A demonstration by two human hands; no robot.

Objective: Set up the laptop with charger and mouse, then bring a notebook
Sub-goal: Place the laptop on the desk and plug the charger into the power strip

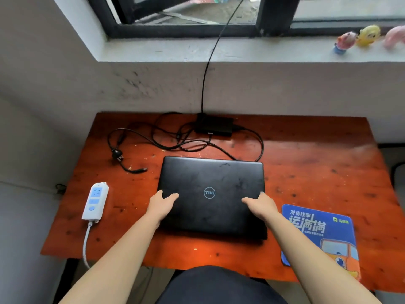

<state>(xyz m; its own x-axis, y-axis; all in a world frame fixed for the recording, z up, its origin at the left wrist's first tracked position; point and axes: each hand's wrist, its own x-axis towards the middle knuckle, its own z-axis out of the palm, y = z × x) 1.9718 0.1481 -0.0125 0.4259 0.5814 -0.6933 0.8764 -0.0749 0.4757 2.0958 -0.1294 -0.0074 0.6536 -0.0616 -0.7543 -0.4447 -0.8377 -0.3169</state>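
Left hand: open, thumb spread, palm and fingers laid over the left edge of the laptop; gripping nothing closed
Right hand: open likewise, thumb on the lid, fingers wrapped at the right edge of the same laptop

Surroundings:
- Charger brick, black, at the far edge of the tabletop, behind the laptop and apart from it
- Charger cable, black, looped loosely between brick and laptop; barrel tip lying free to the left of the lid, plug just beyond it
- Second black cable running up from the brick over the window sill
- Power strip, white and blue, near the left edge, white cord hanging off the front
- Mouse pad, blue with an orange truck print, just right of the laptop
- Small toy figures on the sill, far right

Laptop: black, lid closed, round logo facing up, smudged surface, flat at centre of the worn orange-red tabletop, squarely before the seated person
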